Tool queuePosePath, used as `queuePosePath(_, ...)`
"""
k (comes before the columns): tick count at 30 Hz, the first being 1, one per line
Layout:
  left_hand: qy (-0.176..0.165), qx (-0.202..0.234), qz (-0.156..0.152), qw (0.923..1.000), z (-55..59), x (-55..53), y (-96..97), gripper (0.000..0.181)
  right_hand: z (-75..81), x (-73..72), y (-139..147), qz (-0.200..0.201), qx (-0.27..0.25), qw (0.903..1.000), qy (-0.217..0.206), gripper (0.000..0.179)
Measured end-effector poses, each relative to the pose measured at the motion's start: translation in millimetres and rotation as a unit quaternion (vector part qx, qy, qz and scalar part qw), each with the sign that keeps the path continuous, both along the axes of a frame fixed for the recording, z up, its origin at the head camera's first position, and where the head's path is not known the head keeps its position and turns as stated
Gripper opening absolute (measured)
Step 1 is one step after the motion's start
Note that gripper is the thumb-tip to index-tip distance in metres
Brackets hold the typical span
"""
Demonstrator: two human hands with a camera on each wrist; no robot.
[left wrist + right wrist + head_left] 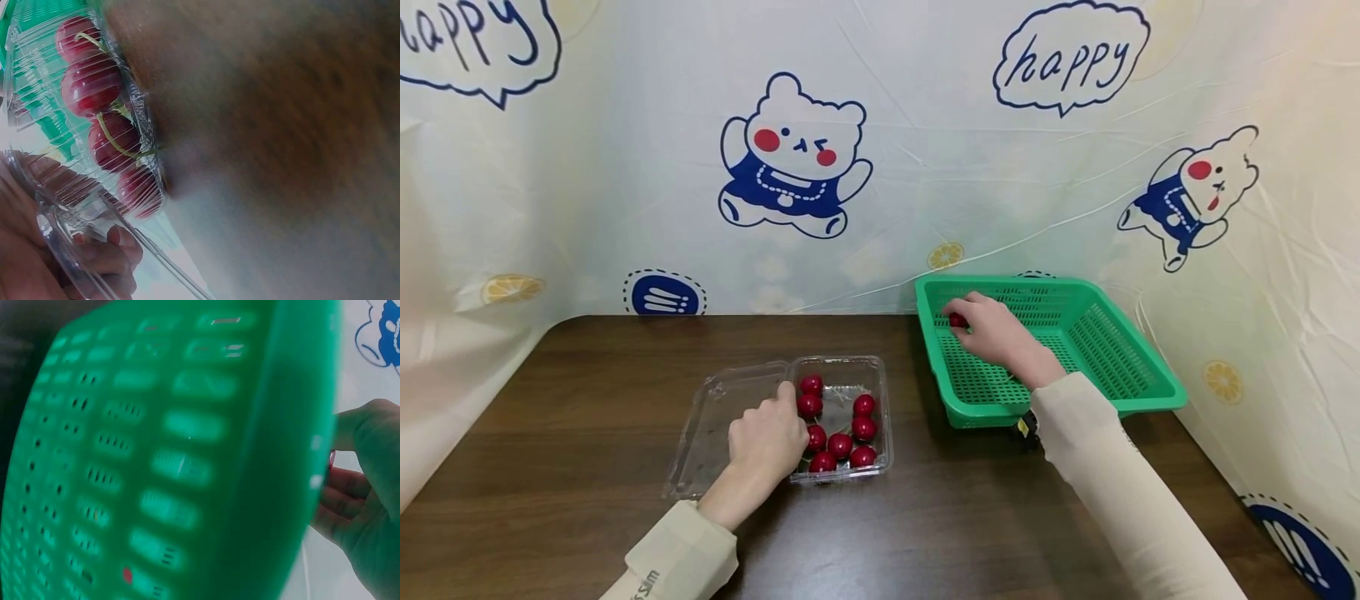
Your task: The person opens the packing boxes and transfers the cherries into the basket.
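Note:
A clear plastic clamshell box (880, 417) lies on the table with its lid (722, 429) folded out to the left. Several dark red cherries (840, 446) sit in it, mostly along its left, right and near sides; green stems show in the left wrist view. My left hand (769, 433) grips the box along its hinge side, its curled fingers showing through the plastic in the left wrist view. To the right, my right hand (992, 329) pinches a single cherry (957, 320) over the left part of a green plastic basket (1052, 417).
The brown wooden table (587, 417) meets a pale cloth backdrop (925, 192) printed with cartoon bears. At the right wrist a small dark strapped device (1027, 427) shows by the basket's near rim. The basket's rim stands above the table, right of the box.

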State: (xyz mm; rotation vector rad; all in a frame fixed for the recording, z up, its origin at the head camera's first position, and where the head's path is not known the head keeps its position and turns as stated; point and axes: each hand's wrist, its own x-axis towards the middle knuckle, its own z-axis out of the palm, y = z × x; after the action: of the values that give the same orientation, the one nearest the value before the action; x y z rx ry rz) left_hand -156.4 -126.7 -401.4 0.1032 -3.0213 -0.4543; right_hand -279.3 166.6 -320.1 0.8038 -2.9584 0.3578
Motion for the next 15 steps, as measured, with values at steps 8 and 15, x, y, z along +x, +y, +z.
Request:
queuePosePath(8, 0.0, 0.0, -0.001, 1.0, -0.3, -0.4, 0.0, 0.016, -9.8, -6.5, 20.5, -0.019, 0.025, 0.9994, -0.015, 0.029)
queuePosePath(15, 0.0, -0.002, -0.001, 1.0, -0.2, 0.4, -0.7, 0.016, -17.2, -9.4, 36.0, -0.025, 0.032, 0.9986, -0.035, 0.029)
